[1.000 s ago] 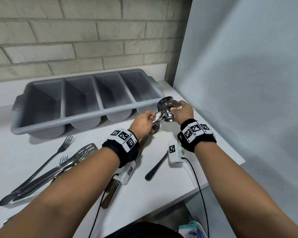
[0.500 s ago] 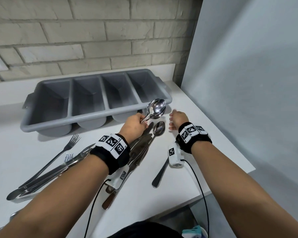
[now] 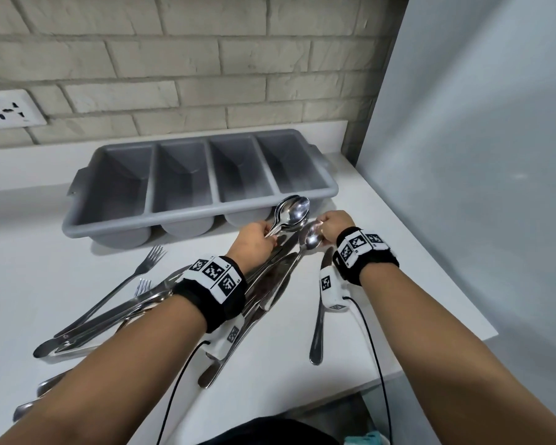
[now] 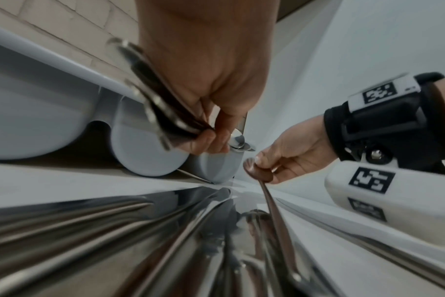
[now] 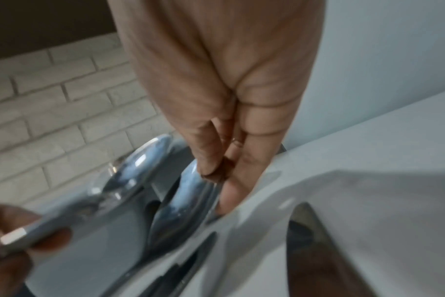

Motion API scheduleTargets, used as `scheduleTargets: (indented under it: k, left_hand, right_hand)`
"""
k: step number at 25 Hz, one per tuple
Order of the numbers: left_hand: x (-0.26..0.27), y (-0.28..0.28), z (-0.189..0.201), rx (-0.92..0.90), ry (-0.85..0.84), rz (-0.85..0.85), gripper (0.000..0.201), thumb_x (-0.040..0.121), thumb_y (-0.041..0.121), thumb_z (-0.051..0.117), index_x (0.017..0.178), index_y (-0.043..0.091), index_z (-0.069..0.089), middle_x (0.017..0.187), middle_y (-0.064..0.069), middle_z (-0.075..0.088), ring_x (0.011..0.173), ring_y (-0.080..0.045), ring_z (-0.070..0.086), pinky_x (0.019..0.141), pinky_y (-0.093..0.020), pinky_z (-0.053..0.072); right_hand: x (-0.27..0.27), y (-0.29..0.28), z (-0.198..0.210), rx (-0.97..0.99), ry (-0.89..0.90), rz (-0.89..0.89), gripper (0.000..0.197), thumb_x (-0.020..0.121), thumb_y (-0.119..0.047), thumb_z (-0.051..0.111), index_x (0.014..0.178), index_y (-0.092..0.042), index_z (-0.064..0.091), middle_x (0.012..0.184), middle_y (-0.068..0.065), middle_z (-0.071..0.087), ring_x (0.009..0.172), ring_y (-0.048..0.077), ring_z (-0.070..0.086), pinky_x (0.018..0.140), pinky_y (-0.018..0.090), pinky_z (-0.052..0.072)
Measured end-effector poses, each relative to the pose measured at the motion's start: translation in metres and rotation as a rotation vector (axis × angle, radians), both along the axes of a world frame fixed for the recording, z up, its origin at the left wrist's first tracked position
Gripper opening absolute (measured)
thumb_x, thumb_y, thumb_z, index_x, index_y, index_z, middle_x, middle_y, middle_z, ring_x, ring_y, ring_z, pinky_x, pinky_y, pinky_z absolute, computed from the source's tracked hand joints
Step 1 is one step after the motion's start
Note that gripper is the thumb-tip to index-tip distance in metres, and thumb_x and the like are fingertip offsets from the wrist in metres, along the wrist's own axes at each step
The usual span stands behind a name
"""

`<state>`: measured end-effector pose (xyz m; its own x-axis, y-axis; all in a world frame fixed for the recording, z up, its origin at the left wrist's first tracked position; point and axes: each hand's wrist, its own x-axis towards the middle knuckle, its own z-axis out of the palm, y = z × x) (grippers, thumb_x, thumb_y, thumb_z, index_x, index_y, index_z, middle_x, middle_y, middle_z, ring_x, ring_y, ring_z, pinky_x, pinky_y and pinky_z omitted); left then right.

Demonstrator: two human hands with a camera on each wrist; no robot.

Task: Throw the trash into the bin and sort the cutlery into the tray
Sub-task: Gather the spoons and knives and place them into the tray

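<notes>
A grey four-compartment cutlery tray (image 3: 203, 216) stands empty by the brick wall. In front of its right end, my left hand (image 3: 268, 234) grips a stack of spoons (image 3: 292, 211) by the handles, bowls raised towards the tray. The left wrist view shows the handles (image 4: 165, 108) bunched in its curled fingers. Just to the right, my right hand (image 3: 321, 231) pinches the bowl of a single spoon (image 3: 312, 240) that lies on the counter. The right wrist view shows that bowl (image 5: 188, 188) between thumb and fingers, with the held stack (image 5: 140, 160) beside it.
Knives and other cutlery (image 3: 270, 284) lie under my left wrist. Two forks (image 3: 148, 261) and metal tongs (image 3: 93, 319) lie to the left, and one knife (image 3: 318, 316) lies under my right wrist. The white counter's edge (image 3: 430, 358) runs close on the right.
My right hand let go of the spoon stack, dropped to the counter and now pinches a single spoon's bowl. My left hand keeps hold of the stack.
</notes>
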<state>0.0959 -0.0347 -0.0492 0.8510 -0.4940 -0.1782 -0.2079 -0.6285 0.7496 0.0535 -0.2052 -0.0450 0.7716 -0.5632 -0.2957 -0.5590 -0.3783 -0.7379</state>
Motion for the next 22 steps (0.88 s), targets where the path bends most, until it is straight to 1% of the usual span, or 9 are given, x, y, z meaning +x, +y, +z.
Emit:
scheduleTargets:
  k: [2,5,9,11,13,15,17,20,22]
  left_hand:
    - [0.0,-0.003,-0.002,-0.009,0.003,0.016,0.023,0.092,0.015,0.051,0.112,0.005,0.057,0.103,-0.012,0.068,0.098,-0.031,0.063,0.088,-0.031,0.048]
    - [-0.001,-0.009,0.0,-0.12,0.092,0.022,0.018,0.094,0.011,0.046,0.108,0.006,0.056,0.087,-0.008,0.067,0.079,-0.029,0.064,0.084,-0.042,0.055]
    - [-0.008,-0.011,0.007,-0.266,0.251,0.073,0.017,0.095,0.003,0.043,0.108,0.009,0.051,0.074,0.0,0.057,0.052,-0.016,0.056,0.064,-0.03,0.054]
    - [-0.014,-0.009,0.009,-0.242,0.267,-0.008,0.015,0.096,0.005,0.041,0.106,0.009,0.052,0.079,-0.002,0.058,0.042,-0.008,0.059,0.051,-0.021,0.05]
    - [-0.02,-0.01,0.009,-0.195,0.236,-0.083,0.017,0.097,0.007,0.038,0.109,0.01,0.051,0.087,-0.008,0.058,0.043,-0.009,0.058,0.049,-0.022,0.048]
    - [-0.024,-0.008,0.009,-0.14,0.145,-0.109,0.027,0.097,0.009,0.038,0.119,0.01,0.052,0.094,-0.012,0.059,0.059,-0.017,0.055,0.056,-0.026,0.045]
    - [-0.028,-0.008,0.009,-0.143,0.116,-0.106,0.025,0.097,0.012,0.038,0.114,0.013,0.056,0.087,-0.006,0.06,0.065,-0.017,0.051,0.059,-0.021,0.041]
    - [-0.034,-0.006,0.013,-0.263,0.21,-0.06,0.021,0.097,0.018,0.041,0.081,0.013,0.054,0.063,0.0,0.046,0.04,-0.006,0.041,0.034,-0.013,0.032]
    - [-0.031,-0.004,0.014,-0.24,0.22,-0.092,0.011,0.093,0.014,0.048,0.087,0.011,0.057,0.058,0.001,0.044,0.031,-0.001,0.038,0.033,-0.013,0.031]
  right_hand:
    - [-0.003,-0.001,0.007,0.085,-0.092,-0.063,0.018,0.09,0.003,0.052,0.104,0.003,0.063,0.1,0.022,0.062,0.069,0.027,0.061,0.077,0.041,0.057]
    - [-0.01,0.0,0.017,0.146,-0.147,-0.104,0.017,0.091,0.002,0.052,0.105,0.002,0.061,0.095,0.016,0.057,0.078,0.028,0.06,0.059,0.027,0.053]
    - [-0.011,0.001,0.02,0.177,-0.249,-0.17,0.014,0.089,0.003,0.053,0.08,-0.007,0.057,0.094,0.014,0.056,0.082,0.028,0.059,0.044,0.018,0.053]
    - [-0.01,0.005,0.022,0.184,-0.314,-0.236,0.01,0.088,0.003,0.053,0.086,-0.006,0.058,0.093,0.015,0.056,0.081,0.028,0.059,0.052,0.027,0.056]
    - [-0.008,0.008,0.023,0.177,-0.337,-0.246,0.012,0.088,0.002,0.054,0.098,-0.001,0.061,0.094,0.015,0.056,0.078,0.028,0.059,0.062,0.036,0.057]
    - [-0.009,0.013,0.022,0.153,-0.316,-0.215,0.012,0.089,0.001,0.052,0.099,-0.003,0.058,0.097,0.014,0.054,0.07,0.026,0.059,0.061,0.037,0.056]
    - [-0.011,0.018,0.021,0.173,-0.312,-0.186,0.012,0.091,0.001,0.048,0.099,-0.007,0.052,0.103,0.012,0.049,0.061,0.02,0.056,0.053,0.039,0.059]
    - [-0.009,0.025,0.02,0.195,-0.351,-0.186,0.017,0.087,0.0,0.055,0.089,-0.015,0.047,0.112,0.019,0.057,0.084,0.033,0.065,0.052,0.041,0.061]
    - [-0.006,0.026,0.019,0.176,-0.359,-0.194,0.018,0.084,-0.001,0.059,0.097,-0.013,0.056,0.117,0.022,0.062,0.103,0.038,0.064,0.077,0.05,0.059]
